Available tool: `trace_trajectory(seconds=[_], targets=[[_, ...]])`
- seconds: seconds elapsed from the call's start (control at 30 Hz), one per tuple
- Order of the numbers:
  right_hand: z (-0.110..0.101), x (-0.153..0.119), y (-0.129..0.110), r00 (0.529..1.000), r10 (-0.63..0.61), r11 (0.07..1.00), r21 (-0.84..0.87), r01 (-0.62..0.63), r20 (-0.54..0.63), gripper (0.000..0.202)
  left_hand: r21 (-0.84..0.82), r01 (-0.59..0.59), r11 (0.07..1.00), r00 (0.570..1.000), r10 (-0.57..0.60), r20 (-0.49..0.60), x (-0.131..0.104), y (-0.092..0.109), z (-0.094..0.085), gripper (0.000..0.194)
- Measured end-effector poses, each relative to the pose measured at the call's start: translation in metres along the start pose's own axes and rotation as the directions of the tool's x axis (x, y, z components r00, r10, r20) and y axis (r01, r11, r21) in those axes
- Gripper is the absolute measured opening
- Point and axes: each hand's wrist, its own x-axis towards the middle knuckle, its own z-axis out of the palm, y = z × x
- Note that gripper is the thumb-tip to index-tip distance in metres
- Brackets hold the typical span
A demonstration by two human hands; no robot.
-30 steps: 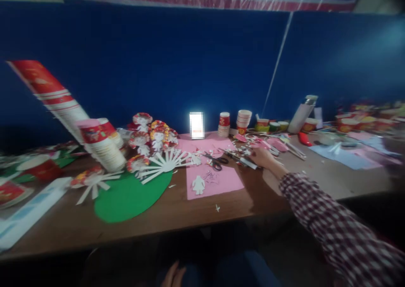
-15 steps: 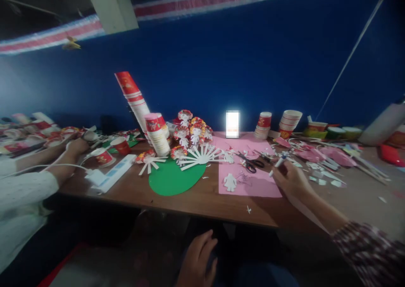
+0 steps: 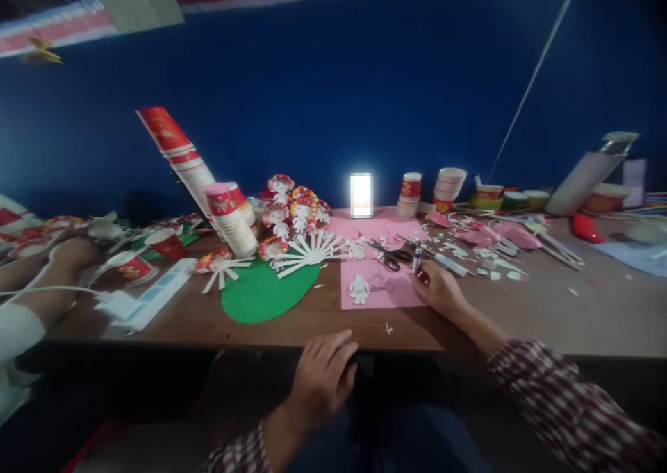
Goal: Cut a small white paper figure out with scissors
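My right hand is closed around a slim white tube with a dark band, like a marker, held upright at the right edge of a pink paper sheet. Black-handled scissors lie just left of it. Also on the sheet is a white paper figure, beside some dark scribbled lines. My left hand is at the table's front edge, its fingers stretched out and nothing visible in them. Left of the sheet, a fan of white paper strips overlaps a green paper oval.
A leaning stack of paper cups rises at the left, beside decorated paper figures. More cups stand behind the sheet, near a bright screen. Paper scraps litter the right. At far left, another person's hand works near a power strip.
My left hand has risen from below the table to its front edge. My right hand has moved left, turning the white tube upright. The view has shifted to the right.
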Motion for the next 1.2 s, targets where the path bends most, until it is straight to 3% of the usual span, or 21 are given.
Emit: trace_trajectory(seconds=[0.13,0.37,0.57,0.8,1.07,1.13,1.2], targets=[[-0.001,-0.001,-0.002,1.000,-0.008,1.000,-0.009,0.008,0.010,0.020,-0.025,0.020,0.999,0.998,-0.018,0.062,0.037,-0.015,0.002,0.021],[0.000,-0.003,-0.003,1.000,-0.002,0.997,-0.071,0.005,0.030,0.015,-0.061,0.036,0.997,0.977,-0.023,0.211,0.084,-0.044,0.030,0.021],[-0.002,-0.003,-0.004,0.998,-0.059,0.997,-0.052,0.061,0.038,0.017,-0.053,0.072,0.996,0.956,-0.053,0.287,0.087,-0.047,0.040,0.028],[-0.002,-0.003,-0.006,0.999,-0.037,0.997,-0.063,0.039,0.036,0.012,-0.028,0.094,0.995,0.944,-0.081,0.320,0.082,-0.047,0.042,0.030],[-0.010,0.001,-0.004,1.000,-0.022,1.000,0.021,0.022,-0.017,0.015,0.019,-0.025,1.000,0.919,0.016,0.394,0.096,-0.052,0.037,0.031],[-0.014,0.004,-0.005,0.999,0.009,0.999,0.054,-0.007,-0.040,0.019,0.026,-0.047,0.999,0.914,0.032,0.405,0.100,-0.053,0.037,0.031],[-0.016,0.008,-0.008,0.996,0.048,0.993,0.115,-0.040,-0.074,0.040,0.026,-0.061,0.998,0.904,0.044,0.425,0.105,-0.055,0.040,0.031]])
